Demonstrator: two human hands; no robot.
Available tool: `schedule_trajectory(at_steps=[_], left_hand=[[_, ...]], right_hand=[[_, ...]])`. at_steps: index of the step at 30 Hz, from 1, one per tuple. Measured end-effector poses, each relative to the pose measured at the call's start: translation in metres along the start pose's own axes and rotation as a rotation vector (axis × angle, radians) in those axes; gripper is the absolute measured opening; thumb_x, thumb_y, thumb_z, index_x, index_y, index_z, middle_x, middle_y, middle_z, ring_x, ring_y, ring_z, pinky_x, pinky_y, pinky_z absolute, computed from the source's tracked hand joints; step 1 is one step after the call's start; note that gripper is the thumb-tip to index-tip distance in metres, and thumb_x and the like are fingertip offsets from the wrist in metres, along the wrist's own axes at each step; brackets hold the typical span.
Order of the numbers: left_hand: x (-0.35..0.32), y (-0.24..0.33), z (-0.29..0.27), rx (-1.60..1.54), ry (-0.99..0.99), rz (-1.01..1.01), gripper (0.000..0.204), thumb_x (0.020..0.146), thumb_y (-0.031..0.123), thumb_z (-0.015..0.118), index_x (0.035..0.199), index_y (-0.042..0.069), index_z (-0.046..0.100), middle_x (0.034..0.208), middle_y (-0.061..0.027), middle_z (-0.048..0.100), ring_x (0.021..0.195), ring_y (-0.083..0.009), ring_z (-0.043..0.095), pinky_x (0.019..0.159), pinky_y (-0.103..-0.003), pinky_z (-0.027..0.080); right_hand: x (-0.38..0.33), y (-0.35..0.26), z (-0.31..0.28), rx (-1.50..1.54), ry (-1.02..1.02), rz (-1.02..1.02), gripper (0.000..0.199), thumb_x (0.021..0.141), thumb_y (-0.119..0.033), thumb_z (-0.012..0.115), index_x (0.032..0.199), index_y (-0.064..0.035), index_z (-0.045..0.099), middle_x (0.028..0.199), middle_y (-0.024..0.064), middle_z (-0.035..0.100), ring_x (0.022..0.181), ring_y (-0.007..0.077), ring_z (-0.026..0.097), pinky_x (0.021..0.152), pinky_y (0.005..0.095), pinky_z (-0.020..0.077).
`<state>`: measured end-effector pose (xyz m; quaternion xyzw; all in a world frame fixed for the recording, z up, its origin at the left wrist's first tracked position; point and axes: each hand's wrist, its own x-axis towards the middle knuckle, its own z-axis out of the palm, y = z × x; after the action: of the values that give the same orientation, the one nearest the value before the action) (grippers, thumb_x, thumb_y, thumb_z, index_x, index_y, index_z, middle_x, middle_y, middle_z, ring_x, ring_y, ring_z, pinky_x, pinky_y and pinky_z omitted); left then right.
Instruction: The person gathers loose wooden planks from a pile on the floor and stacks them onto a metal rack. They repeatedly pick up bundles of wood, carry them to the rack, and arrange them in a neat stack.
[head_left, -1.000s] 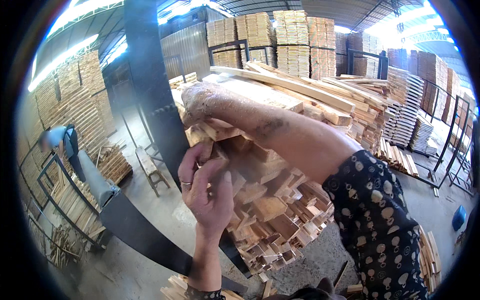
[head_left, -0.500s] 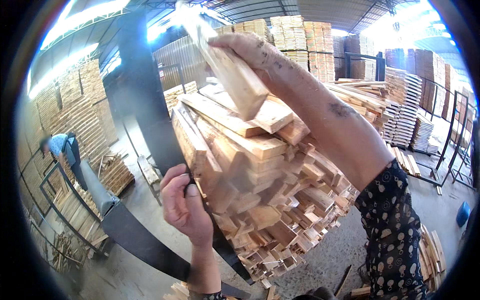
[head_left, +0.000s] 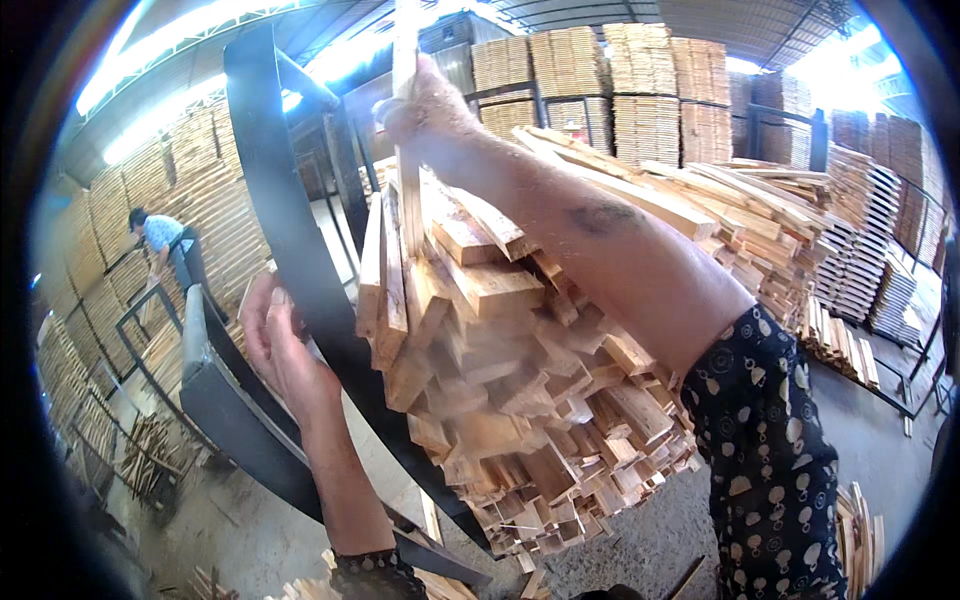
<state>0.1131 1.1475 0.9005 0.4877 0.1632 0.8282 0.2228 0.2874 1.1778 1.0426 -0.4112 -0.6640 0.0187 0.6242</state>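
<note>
My right hand (head_left: 428, 108) is raised over a big pile of wooden planks and strips (head_left: 500, 290), closed around a narrow wooden strip (head_left: 409, 205). That strip stands nearly upright, its lower end at the pile's left side, its top running out of view. My left hand (head_left: 285, 340) holds nothing that I can see; its fingers are loosely bent and apart. It hovers left of the dark metal post (head_left: 300, 240) that borders the pile. A patterned dark sleeve covers my right upper forearm.
Left of my left hand, a dark metal rail (head_left: 240, 430) curves toward me. A person in a blue top (head_left: 165, 240) bends over beside tall timber stacks (head_left: 180, 180). More stacked boards (head_left: 645, 100) rise at the back, with loose long planks (head_left: 720, 190) at right.
My right hand has moved left, swinging the wood from a slant to nearly upright. My left hand has come off the post's edge and shifted left. The view has turned slightly.
</note>
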Motion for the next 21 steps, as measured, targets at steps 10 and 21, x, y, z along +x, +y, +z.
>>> schedule_trajectory(at_steps=[10, 21], left_hand=[[0.026, 0.129, -0.053, 0.427, -0.191, 0.897, 0.026, 0.083, 0.008, 0.04, 0.106, -0.003, 0.048, 0.109, -0.0167, 0.052, 0.104, -0.0226, 0.05, 0.091, -0.036, 0.039], [0.062, -0.031, -0.168, -0.082, -0.154, -0.416, 0.018, 0.087, 0.021, 0.048, 0.095, 0.006, 0.054, 0.08, -0.0029, 0.056, 0.074, -0.01, 0.053, 0.066, -0.022, 0.043]], right_hand=[[0.015, 0.018, 0.01, -0.525, -0.474, -0.107, 0.023, 0.075, -0.016, 0.057, 0.096, -0.0071, 0.06, 0.078, 0.0103, 0.062, 0.07, 0.0197, 0.06, 0.058, 0.0289, 0.05], [0.009, -0.005, -0.011, -0.303, -0.644, 0.174, 0.022, 0.078, -0.016, 0.054, 0.096, -0.0053, 0.06, 0.079, 0.0101, 0.061, 0.058, 0.0154, 0.057, 0.05, 0.0277, 0.048]])
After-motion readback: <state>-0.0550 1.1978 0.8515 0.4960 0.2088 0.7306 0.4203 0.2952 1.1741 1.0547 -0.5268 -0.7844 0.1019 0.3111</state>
